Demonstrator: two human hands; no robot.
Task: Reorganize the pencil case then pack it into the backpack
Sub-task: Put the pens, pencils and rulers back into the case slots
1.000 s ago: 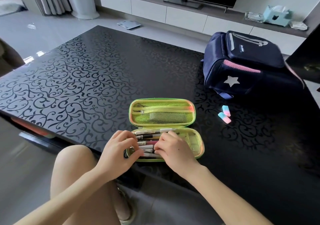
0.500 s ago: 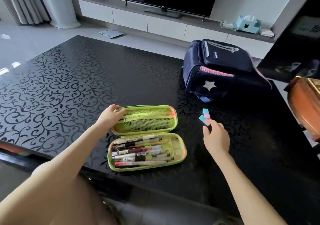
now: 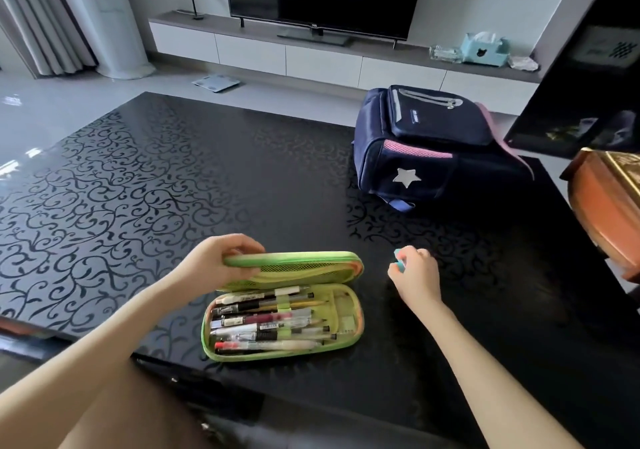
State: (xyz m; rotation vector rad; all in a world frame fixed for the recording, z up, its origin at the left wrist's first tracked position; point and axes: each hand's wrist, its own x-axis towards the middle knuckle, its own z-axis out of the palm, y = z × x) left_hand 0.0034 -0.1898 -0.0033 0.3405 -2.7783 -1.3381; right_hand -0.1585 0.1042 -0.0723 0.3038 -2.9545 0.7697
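A green pencil case (image 3: 349, 331) lies open near the front edge of the black table (image 3: 173, 185), its lower half filled with several pens and pencils (image 3: 266, 324). My left hand (image 3: 214, 261) grips the left end of the lid (image 3: 304, 264), which is lifted partway. My right hand (image 3: 414, 272), just right of the case, pinches a small blue eraser (image 3: 399, 258) above the table. A navy backpack (image 3: 433, 147) with a silver star lies at the far right of the table, its zips closed.
An orange-brown wooden object (image 3: 606, 213) juts in at the right edge of the table. A dark cabinet (image 3: 588, 67) stands behind the backpack. A TV unit (image 3: 311, 50) lines the far wall. My knee shows below the table's front edge.
My right hand reached the erasers on the table and now holds one, drawn back toward the case. My left hand has tilted the lid up from lying flat.
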